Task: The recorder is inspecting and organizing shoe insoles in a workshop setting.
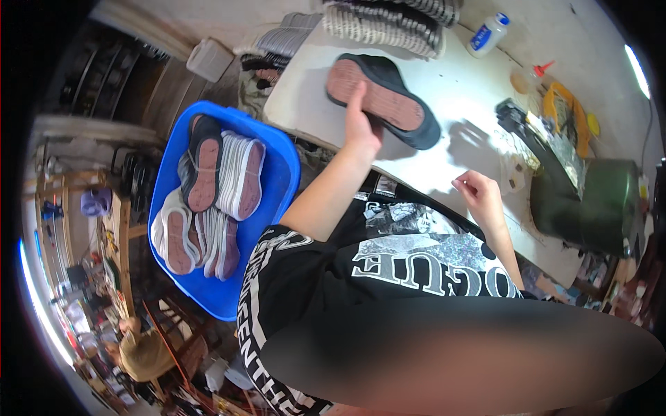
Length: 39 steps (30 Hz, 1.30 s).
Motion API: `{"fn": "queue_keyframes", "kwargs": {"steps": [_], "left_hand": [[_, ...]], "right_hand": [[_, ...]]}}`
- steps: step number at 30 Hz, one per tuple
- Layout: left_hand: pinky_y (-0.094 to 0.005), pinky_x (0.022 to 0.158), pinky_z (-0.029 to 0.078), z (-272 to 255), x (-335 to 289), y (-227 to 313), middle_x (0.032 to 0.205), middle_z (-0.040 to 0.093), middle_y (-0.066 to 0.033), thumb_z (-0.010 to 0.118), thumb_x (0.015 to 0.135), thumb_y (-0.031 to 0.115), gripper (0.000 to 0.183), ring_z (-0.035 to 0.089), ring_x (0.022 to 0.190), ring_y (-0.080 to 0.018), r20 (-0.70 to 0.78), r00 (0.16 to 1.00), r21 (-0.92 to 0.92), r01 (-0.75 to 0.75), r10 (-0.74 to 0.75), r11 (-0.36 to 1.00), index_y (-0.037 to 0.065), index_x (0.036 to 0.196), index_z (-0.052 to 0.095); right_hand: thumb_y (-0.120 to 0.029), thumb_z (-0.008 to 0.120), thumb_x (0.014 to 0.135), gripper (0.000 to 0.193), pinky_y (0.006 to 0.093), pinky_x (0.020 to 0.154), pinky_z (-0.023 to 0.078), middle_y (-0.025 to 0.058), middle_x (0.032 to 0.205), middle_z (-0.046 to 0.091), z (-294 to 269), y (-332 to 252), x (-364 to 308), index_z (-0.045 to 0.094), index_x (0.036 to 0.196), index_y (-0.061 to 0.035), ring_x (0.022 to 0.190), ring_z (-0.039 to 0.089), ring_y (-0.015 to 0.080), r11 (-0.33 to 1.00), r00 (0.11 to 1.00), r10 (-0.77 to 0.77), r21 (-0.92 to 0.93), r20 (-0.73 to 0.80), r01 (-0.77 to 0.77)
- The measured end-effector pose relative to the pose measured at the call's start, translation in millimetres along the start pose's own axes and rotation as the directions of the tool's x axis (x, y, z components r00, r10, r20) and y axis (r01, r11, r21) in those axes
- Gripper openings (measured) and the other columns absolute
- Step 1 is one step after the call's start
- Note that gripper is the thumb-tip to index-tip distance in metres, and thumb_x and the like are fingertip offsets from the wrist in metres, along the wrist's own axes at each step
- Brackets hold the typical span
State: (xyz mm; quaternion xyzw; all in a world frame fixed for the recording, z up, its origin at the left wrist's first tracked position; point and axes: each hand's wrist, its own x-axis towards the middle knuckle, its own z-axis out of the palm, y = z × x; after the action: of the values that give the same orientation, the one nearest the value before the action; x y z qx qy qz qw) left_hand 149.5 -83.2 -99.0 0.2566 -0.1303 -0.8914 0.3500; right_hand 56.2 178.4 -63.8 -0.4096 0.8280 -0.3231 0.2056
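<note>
My left hand [362,130] grips a black shoe sole [388,100] over the near edge of the white table [305,97]. Its pinkish-brown tread faces up and my thumb lies across it; thick black layers show around it, and I cannot tell whether it is one sole or a stack. My right hand [480,194] is raised at the table's near edge, right of the sole. Its thumb and fingertips come together in a pinch, and anything between them is too small to make out.
A blue plastic tub [281,156] with tied bundles of soles [239,173] stands to my left. Striped sole stacks [381,31] and a white bottle [487,35] occupy the table's far side. A green sewing machine [583,201] is at right. A seated person [146,353] shows lower left.
</note>
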Motion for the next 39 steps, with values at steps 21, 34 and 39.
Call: {"fn": "queue_keyframes", "kwargs": {"steps": [21, 34, 39], "left_hand": [[-0.0371, 0.094, 0.046, -14.0, -13.0, -1.5, 0.113, 0.060, -0.0131, 0.058, 0.074, -0.008, 0.043, 0.059, 0.105, -0.0230, 0.365, 0.885, 0.407, 0.127, -0.289, 0.904, -0.005, 0.117, 0.052], [-0.0373, 0.100, 0.041, -13.0, -1.6, 32.2, 0.127, 0.049, -0.0081, 0.049, 0.070, -0.013, 0.068, 0.048, 0.121, -0.0226, 0.345, 0.861, 0.574, 0.121, -0.373, 0.810, 0.001, 0.135, 0.035], [-0.0344, 0.100, 0.041, -19.4, 13.4, 33.1, 0.124, 0.052, -0.0097, 0.048, 0.083, -0.002, 0.047, 0.051, 0.114, -0.0217, 0.189, 0.969, 0.669, -0.010, -0.157, 0.743, -0.002, 0.130, 0.041]], "right_hand": [[-0.048, 0.078, 0.064, 0.070, 0.0472, 0.099, 0.027, 0.0107, 0.120, 0.052, 26.2, -65.0, 58.5, 0.058, 0.115, -0.0060, 0.123, 0.040, 0.0305, 0.952, 0.936, -0.196, -0.285, -0.291, 0.110], [-0.028, 0.079, 0.070, 0.044, 0.0363, 0.070, 0.050, 0.0163, 0.084, 0.062, 5.8, -54.6, 79.5, 0.061, 0.097, -0.0003, 0.079, 0.063, 0.0297, 0.992, 0.991, -0.017, 0.122, -0.136, 0.034], [-0.030, 0.076, 0.075, 0.040, 0.0315, 0.068, 0.047, 0.0135, 0.078, 0.062, 6.7, -57.9, 74.1, 0.060, 0.094, 0.0023, 0.070, 0.057, 0.0188, 0.935, 0.998, -0.047, 0.350, -0.048, 0.061]]}}
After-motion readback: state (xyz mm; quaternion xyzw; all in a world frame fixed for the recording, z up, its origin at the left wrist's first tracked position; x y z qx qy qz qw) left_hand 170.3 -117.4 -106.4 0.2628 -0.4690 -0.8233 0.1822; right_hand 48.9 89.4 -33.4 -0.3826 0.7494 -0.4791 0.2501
